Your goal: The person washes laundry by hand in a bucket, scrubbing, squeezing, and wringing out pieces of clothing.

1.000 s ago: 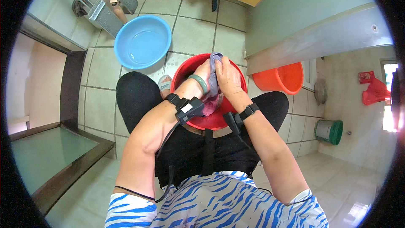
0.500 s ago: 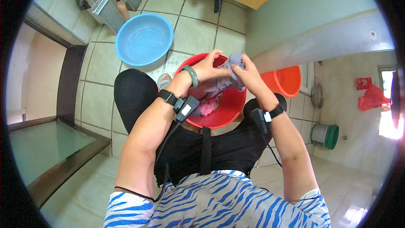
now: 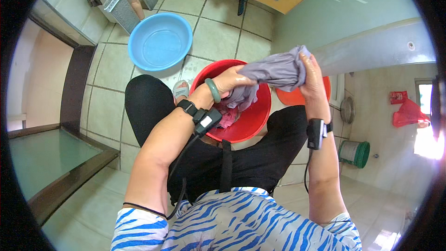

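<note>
Above the red bucket [image 3: 256, 120], the left hand [image 3: 228, 78], and beyond its right rim, the right hand [image 3: 314, 78], are gripping a greyish-lilac cloth [image 3: 275, 69] between them. Its long axis is running left to right, angling slightly forward; the fabric is bunching in lengthwise creases.

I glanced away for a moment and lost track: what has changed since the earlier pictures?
The right hand has moved rightward, past the rim of the red bucket, drawing the grey cloth out between the two hands. The left hand, its fingers spread half a second ago, now closes on the cloth. The bucket, the blue basin and the orange basin stayed put.
</note>
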